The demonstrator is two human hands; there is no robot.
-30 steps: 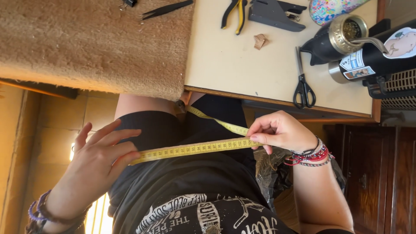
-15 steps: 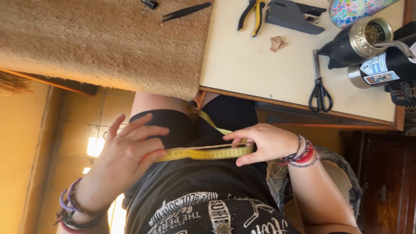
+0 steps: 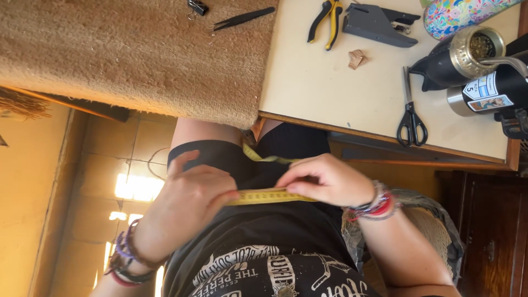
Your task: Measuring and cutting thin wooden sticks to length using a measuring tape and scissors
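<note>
Both hands are pinching the yellow tape measure (image 3: 269, 196) flat over the lap, below the bench (image 3: 330, 93) edge: left hand (image 3: 190, 201) and right hand (image 3: 324, 179) fingers closed on it. Keeping it taut and untwisted seems best.

A tape measure (image 3: 264, 196) is stretched between the left hand (image 3: 187, 201) and right hand (image 3: 324, 179); scissors (image 3: 410, 113) are laid beyond the right hand.

The left hand (image 3: 187, 206) and right hand (image 3: 327, 179) have drawn closer, shortening the yellow tape measure (image 3: 267, 196) stretched between them.
</note>
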